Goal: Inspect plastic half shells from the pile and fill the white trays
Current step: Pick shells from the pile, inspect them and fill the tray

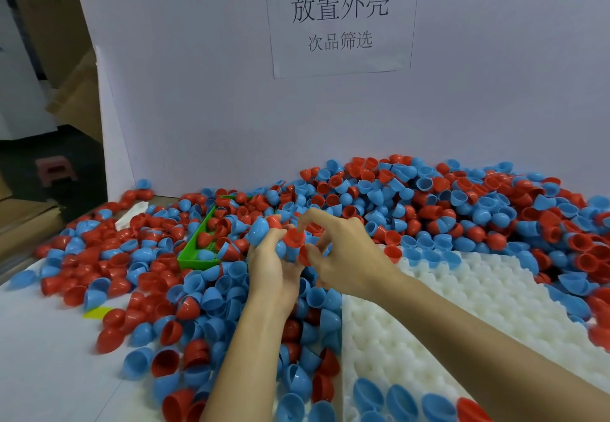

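Left hand (pixel 269 266): clutches several half shells, one blue shell (pixel 258 231) uppermost. Right hand (pixel 333 250): pinches a red shell (pixel 293 238). Both above the pile (pixel 429 204); white tray (pixel 468 316) just right.

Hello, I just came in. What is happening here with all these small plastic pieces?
A person is sorting red and blue half shells. The left hand holds several shells from the pile, and the right hand pinches a red shell between them. The white tray is mostly unfilled, with a few shells seated along its near and far edges.
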{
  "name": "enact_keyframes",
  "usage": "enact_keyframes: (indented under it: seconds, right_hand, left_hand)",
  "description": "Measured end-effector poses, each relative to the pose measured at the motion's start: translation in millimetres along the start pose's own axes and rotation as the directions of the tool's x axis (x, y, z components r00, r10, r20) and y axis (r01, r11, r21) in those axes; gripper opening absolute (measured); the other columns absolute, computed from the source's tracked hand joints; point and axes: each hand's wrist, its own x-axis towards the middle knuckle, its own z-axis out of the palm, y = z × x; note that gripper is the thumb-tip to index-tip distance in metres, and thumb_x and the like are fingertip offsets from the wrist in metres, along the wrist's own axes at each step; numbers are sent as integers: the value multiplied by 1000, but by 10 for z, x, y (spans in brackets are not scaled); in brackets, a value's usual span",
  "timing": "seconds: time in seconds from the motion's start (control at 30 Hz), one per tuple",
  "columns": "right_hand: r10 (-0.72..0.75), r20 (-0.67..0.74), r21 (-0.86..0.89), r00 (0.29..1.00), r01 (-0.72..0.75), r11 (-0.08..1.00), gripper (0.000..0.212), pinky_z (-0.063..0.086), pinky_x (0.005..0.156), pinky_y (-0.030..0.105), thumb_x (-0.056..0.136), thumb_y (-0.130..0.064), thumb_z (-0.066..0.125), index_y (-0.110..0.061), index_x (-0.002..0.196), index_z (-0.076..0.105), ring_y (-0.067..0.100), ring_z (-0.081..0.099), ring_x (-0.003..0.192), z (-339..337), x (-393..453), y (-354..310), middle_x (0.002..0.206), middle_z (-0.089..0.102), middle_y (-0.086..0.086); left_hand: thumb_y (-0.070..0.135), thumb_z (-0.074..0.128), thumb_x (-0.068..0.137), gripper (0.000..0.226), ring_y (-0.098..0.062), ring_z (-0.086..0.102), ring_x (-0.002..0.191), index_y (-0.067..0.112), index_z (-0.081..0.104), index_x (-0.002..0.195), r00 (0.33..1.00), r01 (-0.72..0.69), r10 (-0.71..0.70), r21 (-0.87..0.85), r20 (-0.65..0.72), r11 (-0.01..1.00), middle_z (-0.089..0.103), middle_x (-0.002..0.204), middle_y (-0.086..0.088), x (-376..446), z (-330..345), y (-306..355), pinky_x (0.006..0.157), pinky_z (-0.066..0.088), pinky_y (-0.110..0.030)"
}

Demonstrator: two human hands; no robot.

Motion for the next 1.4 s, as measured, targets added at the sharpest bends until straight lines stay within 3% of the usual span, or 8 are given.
enact_keyframes:
  seconds: [0.17, 0.37, 0.47, 0.63, 0.8, 1.13, 1.27, 1.4]
  right_hand:
    - [-37, 91, -190, 995, 54, 980, 23, 50, 68, 11, 96, -10, 60, -16, 115, 70, 24, 69, 73, -7, 52, 48, 85, 74, 11]
    - [-53, 28, -219, 998, 58, 974, 10, 39, 68, 11, 89, -18, 74, -19, 97, 80, -3, 50, 78, -283, -80, 87, 90, 55, -17]
    - [-52, 147, -243, 988, 87, 966, 7, 42, 66, 6, 87, -19, 76, -20, 92, 80, -10, 52, 82, -475, -265, 118, 82, 54, -23]
    - [30, 324, -234, 946, 49, 971, 10, 55, 68, 31, 88, -13, 72, -16, 84, 81, 14, 65, 74, -543, -583, 95, 82, 72, -3]
    - [94, 410, -321, 907, 47, 946, 10, 54, 68, 20, 89, -22, 70, -21, 94, 79, 6, 59, 83, -507, -695, 41, 91, 67, -9]
    - [226, 520, -494, 824, 73, 867, 16, 60, 76, 45, 95, -19, 63, -5, 95, 70, 28, 64, 91, -369, -664, -131, 99, 60, 7]
    - [229, 553, -484, 801, 85, 871, 16, 58, 75, 43, 95, -16, 59, -5, 92, 70, 29, 62, 93, -431, -672, -139, 102, 62, 9]
    - [187, 485, -412, 854, 35, 910, 26, 46, 67, 14, 97, -15, 60, -24, 120, 69, 0, 53, 81, -596, -587, -104, 101, 55, -16]
  left_hand:
    - [5, 53, 91, 19, -20, 59, 68, 11, 55, 109, 999, 20, -19, 25, -31, 999, 57, 86, -10, -35, 45, 8, 50, 49, -28]
    - [10, 61, 85, 11, -26, 55, 98, 5, 59, 95, 997, -11, 23, 160, -73, 987, 55, 111, -16, -5, 25, 0, 68, 52, -35]
    - [7, 60, 88, 10, -21, 54, 84, 6, 57, 97, 996, 24, -18, 66, -87, 998, 55, 102, -11, 1, 34, -2, 55, 47, -26]
    - [3, 54, 92, 7, -16, 54, 73, 9, 58, 95, 997, 44, -45, -14, -62, 999, 58, 96, -7, 3, 31, -1, 47, 42, -23]
    - [4, 53, 94, 12, -13, 54, 65, 10, 57, 103, 998, 47, -50, -55, -49, 997, 58, 100, -8, -19, 30, 3, 48, 40, -22]
    - [3, 53, 92, 11, -16, 53, 73, 12, 60, 90, 998, 40, -41, -29, -50, 999, 60, 91, -5, -39, 41, 9, 47, 42, -23]
    - [3, 53, 92, 13, -17, 53, 73, 9, 63, 86, 998, 53, -54, -42, -29, 998, 60, 91, -7, -87, 67, 33, 47, 43, -23]
    - [3, 53, 92, 24, -19, 55, 76, 13, 67, 75, 998, 58, -59, -70, -20, 996, 64, 84, -5, -107, 83, 47, 48, 43, -23]
